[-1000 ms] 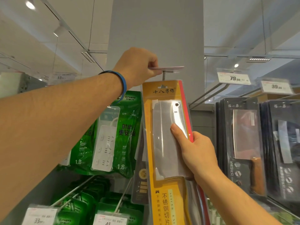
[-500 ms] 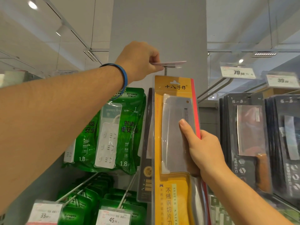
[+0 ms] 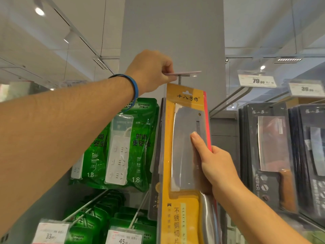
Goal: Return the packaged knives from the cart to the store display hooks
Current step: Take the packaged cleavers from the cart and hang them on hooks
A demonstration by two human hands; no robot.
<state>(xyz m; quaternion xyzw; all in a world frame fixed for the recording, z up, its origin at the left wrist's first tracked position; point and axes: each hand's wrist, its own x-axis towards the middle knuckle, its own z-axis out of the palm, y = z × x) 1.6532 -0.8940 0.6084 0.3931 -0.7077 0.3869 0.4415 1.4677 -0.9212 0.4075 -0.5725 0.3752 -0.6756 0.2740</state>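
Right hand [image 3: 218, 166] gripping knife pack [image 3: 182, 155], left hand [image 3: 151, 71] pinching tag [image 3: 186, 73] (level)

centre hook [image 3: 179, 79] tip showed before grey column [image 3: 174, 41], flat label strip [image 3: 182, 73] on top, yellow knife pack [image 3: 186, 95] topping out just beneath | lower-left hooks [image 3: 84, 206] carried green power-strip packs [image 3: 98, 216], price tags [image 3: 51, 234] 33 and 45; more hung higher | right hooks [image 3: 228, 102] carried black knife packs [image 3: 267, 182], tags 79.00 and 39

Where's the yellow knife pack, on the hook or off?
Apparently off: the knife pack is in the right hand, hang hole below the hook, nothing through it.
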